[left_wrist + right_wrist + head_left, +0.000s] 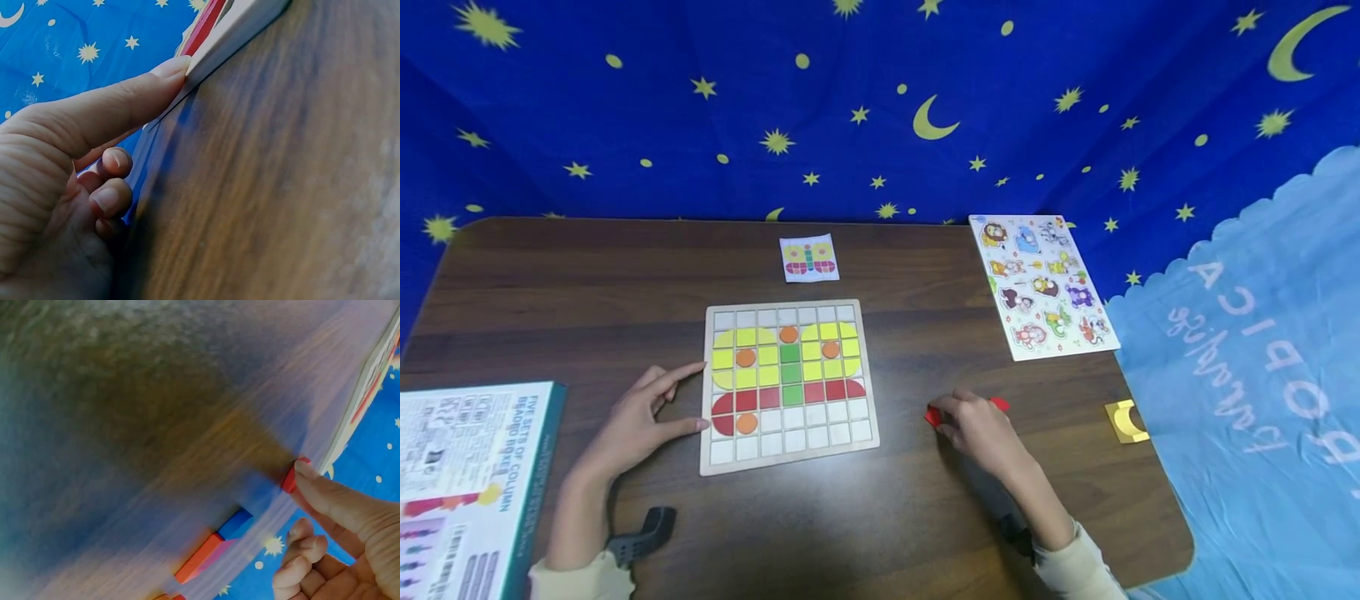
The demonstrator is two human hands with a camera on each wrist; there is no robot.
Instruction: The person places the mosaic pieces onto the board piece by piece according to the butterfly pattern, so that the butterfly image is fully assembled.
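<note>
A wooden grid board (790, 457) lies flat on the table, holding a butterfly pattern of yellow, red, green and orange pieces. My left hand (631, 421) is at its left side, with thumb and index finger stretched out and touching the edge. In the left wrist view the thumb (119, 106) presses on the board's side, while the other fingers are bent. To the right of the board, my right hand (983, 433) pinches a small red piece (292, 476) at the tabletop. Another red piece (1000, 403) lies beside that hand, partly covered.
Behind the board lies a butterfly pattern card (808, 258). An animal puzzle board (1045, 287) sits at the back right, a yellow piece (1126, 422) at the right edge. On the left is a box (471, 492). Blue and orange-red pieces (199, 557) show in the right wrist view.
</note>
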